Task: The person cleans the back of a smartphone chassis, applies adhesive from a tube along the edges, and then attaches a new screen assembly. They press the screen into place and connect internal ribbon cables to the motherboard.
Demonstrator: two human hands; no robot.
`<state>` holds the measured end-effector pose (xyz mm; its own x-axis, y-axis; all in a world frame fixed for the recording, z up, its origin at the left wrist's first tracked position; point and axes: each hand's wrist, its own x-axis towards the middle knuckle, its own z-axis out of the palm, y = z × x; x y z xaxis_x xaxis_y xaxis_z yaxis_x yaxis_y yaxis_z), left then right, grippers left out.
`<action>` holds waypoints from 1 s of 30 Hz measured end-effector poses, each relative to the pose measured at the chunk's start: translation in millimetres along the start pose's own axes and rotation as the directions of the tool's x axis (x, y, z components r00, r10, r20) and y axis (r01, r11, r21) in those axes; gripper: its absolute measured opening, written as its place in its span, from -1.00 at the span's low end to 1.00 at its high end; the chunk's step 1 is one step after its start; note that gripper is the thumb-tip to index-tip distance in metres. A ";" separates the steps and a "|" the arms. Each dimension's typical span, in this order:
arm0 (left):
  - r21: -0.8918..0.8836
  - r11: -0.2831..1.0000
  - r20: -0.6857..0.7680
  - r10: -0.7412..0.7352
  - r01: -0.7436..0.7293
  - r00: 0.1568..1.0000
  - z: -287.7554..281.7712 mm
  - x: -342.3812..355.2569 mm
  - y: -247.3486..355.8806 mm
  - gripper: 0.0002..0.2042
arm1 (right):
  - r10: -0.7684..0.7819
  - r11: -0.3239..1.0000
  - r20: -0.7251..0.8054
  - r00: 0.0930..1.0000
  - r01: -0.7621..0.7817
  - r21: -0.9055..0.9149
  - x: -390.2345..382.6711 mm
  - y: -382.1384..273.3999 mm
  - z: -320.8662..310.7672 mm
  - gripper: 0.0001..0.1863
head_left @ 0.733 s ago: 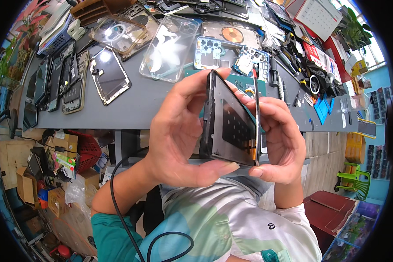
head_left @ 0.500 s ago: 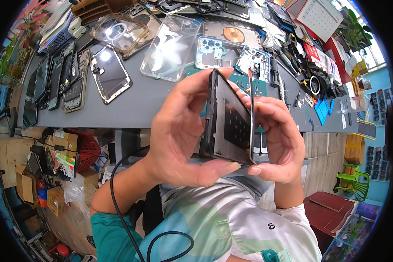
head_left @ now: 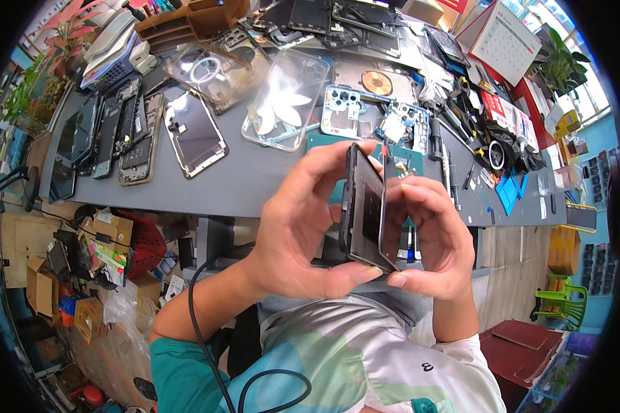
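Above the front edge of the desk, I hold a black phone upright, its two layers parted like a narrow book. My left hand (head_left: 293,224) is wrapped round the thicker black phone body (head_left: 350,203), thumb at the bottom and fingers at the top. The thin phone panel (head_left: 391,227) leans away on the right, pinched by my right hand (head_left: 434,237) along its edge. At the bottom, both thumbs almost meet, and the layers come close together there. Between them a grey inner face with a dark patch shows. Behind the phone lies a green work mat (head_left: 410,162).
Opened phones (head_left: 141,148) and a loose phone panel (head_left: 195,134) lie on the left of the desk (head_left: 220,189). Clear cases (head_left: 286,100) and a blue phone frame (head_left: 341,110) lie behind my hands. Screwdrivers (head_left: 435,138) and a desk calendar (head_left: 501,41) are to the right.
Both hands have come slightly lower in the picture with the phone. The gap between its layers looks narrower, and the desk sits lower and further right in view.
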<state>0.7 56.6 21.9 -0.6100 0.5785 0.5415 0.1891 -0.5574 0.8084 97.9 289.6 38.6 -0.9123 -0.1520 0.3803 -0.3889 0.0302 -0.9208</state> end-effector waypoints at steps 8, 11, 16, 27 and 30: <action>-0.092 0.996 -0.014 -0.020 0.019 1.000 2.8 -1.6 -4.4 0.06 | -0.006 1.000 0.020 1.000 0.006 -0.006 2.8 -4.8 2.5 0.00; -0.079 0.997 0.004 -0.009 0.010 1.000 3.0 1.0 -3.8 0.05 | 0.008 1.000 0.010 1.000 -0.008 0.007 1.5 -5.2 3.2 -0.01; -0.025 0.999 -0.034 -0.021 0.021 0.999 6.6 -1.5 -4.9 0.16 | 0.015 1.000 0.019 1.000 -0.015 0.000 1.4 -5.8 2.9 -0.02; -0.050 0.996 -0.069 -0.074 0.071 0.995 10.0 1.8 -0.2 0.12 | 0.025 1.000 0.016 1.000 -0.025 0.006 0.1 -7.0 3.6 -0.01; -0.067 0.993 -0.085 -0.101 0.095 0.991 10.8 2.0 0.7 0.12 | 0.008 1.000 0.026 1.000 -0.008 -0.005 0.8 -6.5 2.9 -0.02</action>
<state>7.9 63.8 26.1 -0.6888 0.5793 0.4358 0.0783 -0.5382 0.8392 100.1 286.4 44.6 -0.9117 -0.1779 0.3703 -0.3821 0.0360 -0.9234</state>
